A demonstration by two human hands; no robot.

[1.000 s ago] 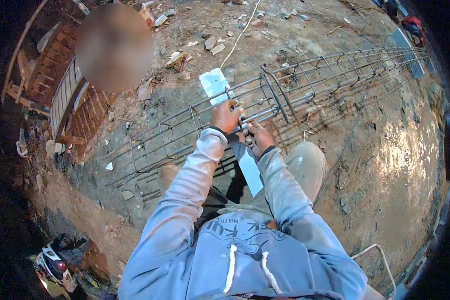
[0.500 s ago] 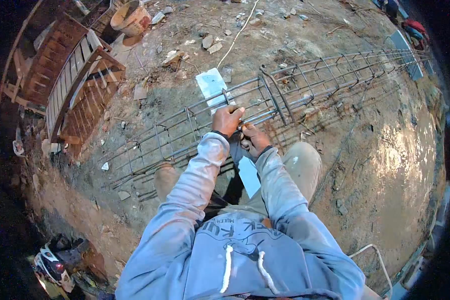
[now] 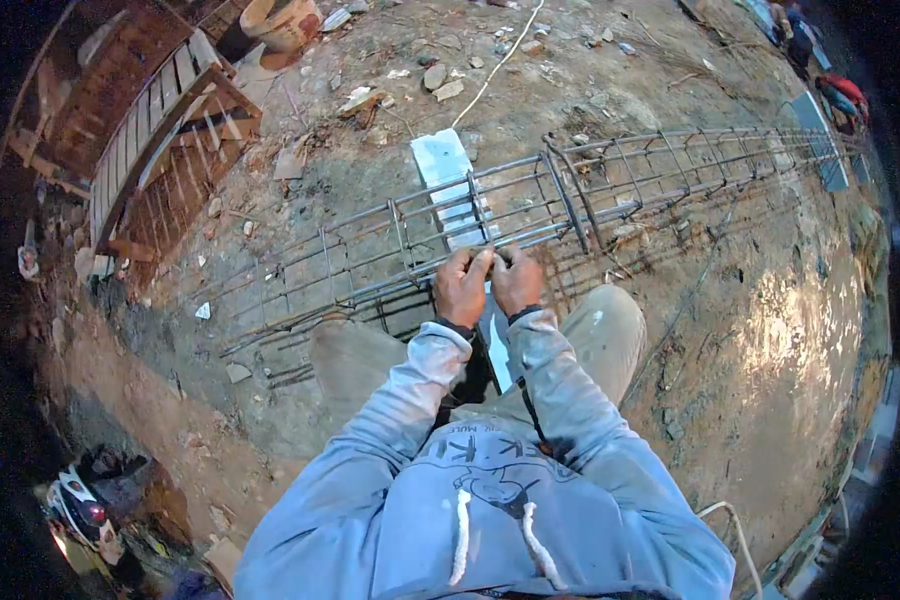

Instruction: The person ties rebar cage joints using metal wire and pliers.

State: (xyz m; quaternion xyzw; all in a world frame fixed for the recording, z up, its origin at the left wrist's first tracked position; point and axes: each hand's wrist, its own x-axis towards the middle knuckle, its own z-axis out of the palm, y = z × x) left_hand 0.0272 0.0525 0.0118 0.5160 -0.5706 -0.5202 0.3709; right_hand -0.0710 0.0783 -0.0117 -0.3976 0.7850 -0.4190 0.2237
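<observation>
A long rebar cage (image 3: 355, 262) of thin steel bars and square stirrups stretches across the ground in front of my knees. My left hand (image 3: 462, 288) and my right hand (image 3: 519, 282) meet at its near bars. The fingers of both are closed in a pinch, thumbs close together, where a stirrup (image 3: 478, 203) comes down to the near side. What lies between the fingertips is hidden. Beneath the cage runs a pale board (image 3: 438, 160), which shows again between my legs. Right of my hands, stirrups (image 3: 568, 200) stand close together, one of them slanted.
A wooden slatted frame (image 3: 160, 130) and a dirty bucket (image 3: 282, 25) are at the upper left. Stones (image 3: 435, 77) and a pale cord (image 3: 500, 65) lie on the ground beyond the cage. Wet ground (image 3: 790, 310) shines at right. Another person (image 3: 840, 90) is at the far right.
Both hands have come nearer to me and level with each other, the left one lower than before. The fingers now meet at the near bars. The view has shifted slightly.
</observation>
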